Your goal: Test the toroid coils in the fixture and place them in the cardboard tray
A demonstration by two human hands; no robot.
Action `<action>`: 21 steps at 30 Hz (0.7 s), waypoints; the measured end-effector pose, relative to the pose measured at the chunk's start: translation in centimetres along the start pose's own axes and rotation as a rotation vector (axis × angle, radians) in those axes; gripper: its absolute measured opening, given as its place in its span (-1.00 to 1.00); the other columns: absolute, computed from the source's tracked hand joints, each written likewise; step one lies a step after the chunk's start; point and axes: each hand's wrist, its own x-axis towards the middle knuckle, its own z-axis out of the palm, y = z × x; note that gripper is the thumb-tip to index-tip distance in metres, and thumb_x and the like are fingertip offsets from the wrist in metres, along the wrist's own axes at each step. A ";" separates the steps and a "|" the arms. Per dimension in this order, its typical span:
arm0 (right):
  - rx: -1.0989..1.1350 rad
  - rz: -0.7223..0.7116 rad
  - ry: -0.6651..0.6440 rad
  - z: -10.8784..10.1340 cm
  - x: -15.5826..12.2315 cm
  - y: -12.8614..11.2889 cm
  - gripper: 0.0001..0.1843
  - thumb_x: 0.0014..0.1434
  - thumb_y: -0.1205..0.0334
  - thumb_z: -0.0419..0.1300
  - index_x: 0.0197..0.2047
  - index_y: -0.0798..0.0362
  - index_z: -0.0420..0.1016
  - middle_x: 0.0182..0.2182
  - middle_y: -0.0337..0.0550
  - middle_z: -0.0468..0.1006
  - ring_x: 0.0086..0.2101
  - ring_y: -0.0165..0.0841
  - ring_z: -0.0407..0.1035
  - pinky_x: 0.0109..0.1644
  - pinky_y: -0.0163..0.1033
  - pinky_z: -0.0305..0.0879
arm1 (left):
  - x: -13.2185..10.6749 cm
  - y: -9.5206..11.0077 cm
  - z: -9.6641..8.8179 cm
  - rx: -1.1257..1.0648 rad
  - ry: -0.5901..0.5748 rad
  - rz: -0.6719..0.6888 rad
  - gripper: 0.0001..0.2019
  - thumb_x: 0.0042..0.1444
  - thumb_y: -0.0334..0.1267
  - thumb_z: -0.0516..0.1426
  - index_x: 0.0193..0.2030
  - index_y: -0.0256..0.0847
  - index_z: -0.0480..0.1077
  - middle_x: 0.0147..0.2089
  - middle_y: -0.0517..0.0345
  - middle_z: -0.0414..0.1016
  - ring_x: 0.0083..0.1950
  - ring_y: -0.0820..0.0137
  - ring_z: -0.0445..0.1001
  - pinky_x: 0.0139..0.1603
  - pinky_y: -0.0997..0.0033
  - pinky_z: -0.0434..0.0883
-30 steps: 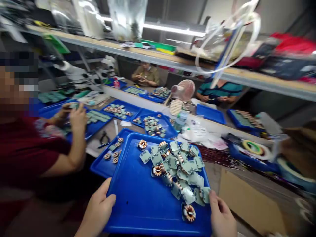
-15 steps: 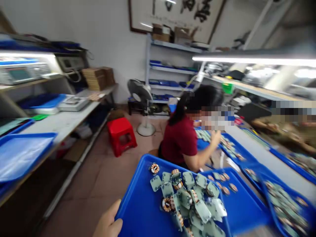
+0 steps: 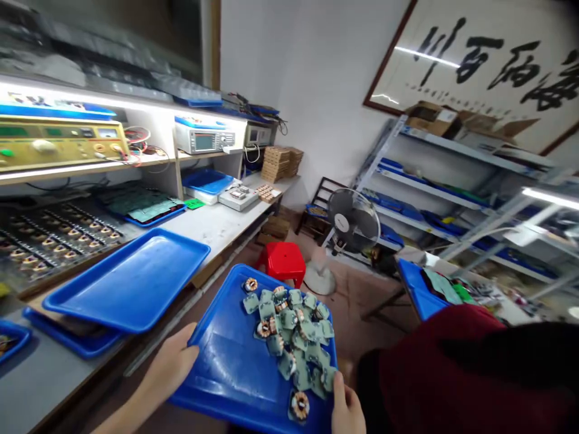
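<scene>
To your left runs a long pale-grey workbench (image 3: 217,232) with lit shelves above it; reddish-brown floor (image 3: 350,307) lies beyond, up to a plain white wall (image 3: 289,90) and a framed sheet of black brush calligraphy (image 3: 479,60). You carry the rectangular blue plastic tray (image 3: 221,367) in the air before you, beside the bench. Your left hand (image 3: 174,358) is clamped on its left edge, thumb over the rim; your right hand (image 3: 348,407) grips its right edge near the lower corner. Heaped mostly toward the right side of it are small grey-green square boards with copper-wound ring coils (image 3: 294,331), some lying coil-up.

On the bench, near your left hand, a wide shallow blue tray (image 3: 131,277) sits above another blue tray (image 3: 85,343). Behind them stand rows of copper coils (image 3: 67,235), with a gold-coloured instrument (image 3: 58,144) on the shelf above. Past your tray's far edge, a red plastic stool (image 3: 284,259) and a grey-bladed standing fan (image 3: 355,220) stand on the floor, a metal rack (image 3: 434,193) behind. Close on your right, a person in a dark red top (image 3: 434,361) fills the lower corner.
</scene>
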 end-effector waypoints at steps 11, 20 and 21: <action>0.069 -0.238 -0.369 26.1 16.8 -15.7 -0.48 0.00 -0.24 0.01 -0.36 0.10 0.39 -0.33 0.09 0.53 -0.27 -0.14 0.40 -0.19 -0.17 0.28 | 27.9 0.5 -3.1 0.096 0.304 -0.120 -0.93 -0.26 -0.38 -0.03 -0.61 -0.13 0.22 -0.71 0.40 0.20 -0.55 0.40 0.22 -0.48 0.46 0.17; -0.015 -0.414 -0.570 44.3 22.2 -24.4 -0.45 0.10 -0.26 -0.15 -0.36 0.08 0.30 -0.36 0.10 0.51 -0.29 -0.16 0.40 -0.19 -0.20 0.26 | 43.0 0.6 -6.9 0.137 0.466 -0.328 -0.92 -0.09 -0.35 0.00 -0.56 -0.17 0.25 -0.72 0.41 0.17 -0.60 0.46 0.17 -0.50 0.46 0.15; -0.028 -0.422 -0.588 46.2 22.2 -24.9 -0.44 0.09 -0.27 -0.17 -0.35 0.09 0.29 -0.35 0.12 0.50 -0.28 -0.16 0.40 -0.19 -0.19 0.26 | 44.2 0.5 -7.2 0.140 0.487 -0.341 -0.88 -0.01 -0.29 0.01 -0.53 -0.19 0.26 -0.69 0.39 0.17 -0.59 0.48 0.18 -0.48 0.45 0.17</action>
